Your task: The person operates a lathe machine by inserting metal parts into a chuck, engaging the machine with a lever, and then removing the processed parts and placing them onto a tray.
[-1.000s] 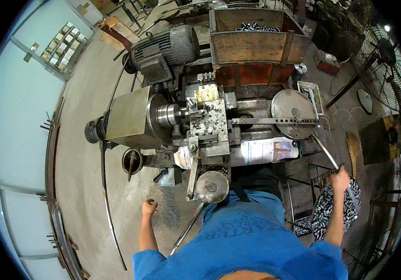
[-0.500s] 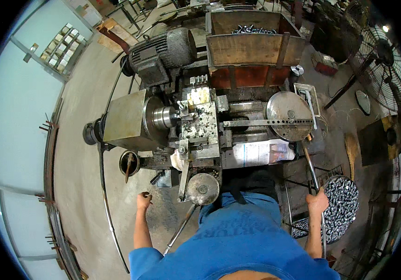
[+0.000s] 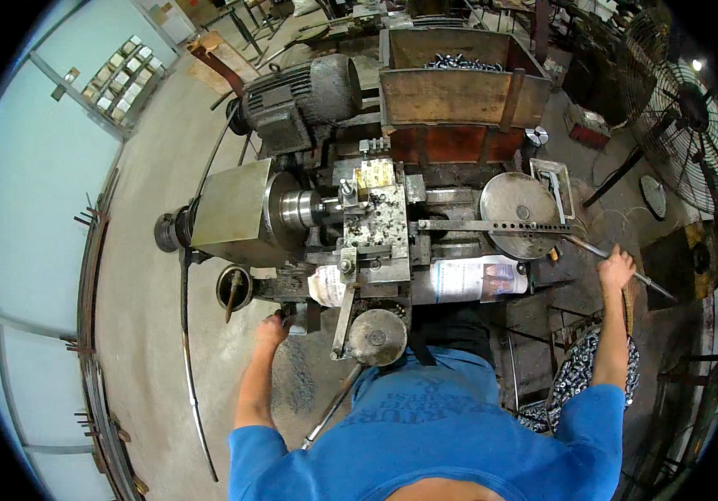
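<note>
My right hand [image 3: 616, 269] is wrapped round a long metal lever [image 3: 586, 248], which slants out to the right from beside a round metal disc [image 3: 509, 200]. A drilled flat bar [image 3: 492, 225] links this side to the lathe's carriage [image 3: 380, 224], covered with dark chips. To its left is the steel spindle nose [image 3: 299, 209]. My left hand [image 3: 272, 329] has its fingers curled in at the machine's front edge, beside a small pale plate [image 3: 298, 324]; what they hold is hidden. A second round disc [image 3: 377, 337] with a lever [image 3: 330, 411] sits close in front of my body.
An electric motor [image 3: 300, 96] stands behind the headstock [image 3: 230, 209]. A wooden box [image 3: 459, 96] of small metal parts is at the back. A round container of metal parts [image 3: 589, 367] stands below my right arm. A pot with a brush [image 3: 234, 288] is front left, a fan [image 3: 685, 108] right.
My right hand has swung the lever outward and away from my body. The carriage has shifted slightly right, away from the spindle. My left hand has moved forward to the machine's edge.
</note>
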The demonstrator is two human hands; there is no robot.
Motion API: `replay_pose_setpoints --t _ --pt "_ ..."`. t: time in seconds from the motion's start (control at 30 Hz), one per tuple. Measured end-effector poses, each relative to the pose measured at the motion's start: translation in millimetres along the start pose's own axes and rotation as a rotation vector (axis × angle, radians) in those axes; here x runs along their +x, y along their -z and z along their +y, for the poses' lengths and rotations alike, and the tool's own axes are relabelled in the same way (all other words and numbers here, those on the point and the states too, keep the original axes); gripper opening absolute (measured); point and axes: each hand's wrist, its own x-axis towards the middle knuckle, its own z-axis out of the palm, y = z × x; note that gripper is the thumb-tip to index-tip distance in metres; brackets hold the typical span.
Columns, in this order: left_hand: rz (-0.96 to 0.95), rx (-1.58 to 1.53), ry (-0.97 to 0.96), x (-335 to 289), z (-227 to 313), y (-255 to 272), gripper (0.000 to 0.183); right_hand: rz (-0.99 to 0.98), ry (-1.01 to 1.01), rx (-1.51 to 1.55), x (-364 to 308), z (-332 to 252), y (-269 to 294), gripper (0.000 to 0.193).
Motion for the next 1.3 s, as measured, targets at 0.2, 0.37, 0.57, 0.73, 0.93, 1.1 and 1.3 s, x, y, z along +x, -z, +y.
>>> replay_pose_setpoints --t 0.2,0.37,0.57,0.73,0.93,1.1,1.3 --pt "0.387 -0.297 0.388 -6 22 -98 0.043 0.24 0.198 0.411 -51 -60 43 0.062" --pt "0.05 -0.104 0.119 -12 -14 -43 0.033 0.231 0.389 0.827 -54 -105 123 0.052" --pt "-0.103 -0.336 0.129 -8 -41 -50 0.04 0.153 0.874 1.16 -68 -225 237 0.043" --pt "0.015 -0.86 0.148 -40 -85 34 0.038 0.226 1.326 1.189 -108 -350 294 0.036" --pt "0.711 -0.705 0.288 -142 -157 167 0.025 0.129 1.551 0.477 -139 -434 325 0.02" --pt "0.564 -0.27 0.761 -176 -171 97 0.036 0.018 1.59 0.317 -139 -438 334 0.019" --pt "0.517 -0.34 0.791 -185 -40 115 0.046 -0.001 1.577 0.316 -143 -450 320 0.019"
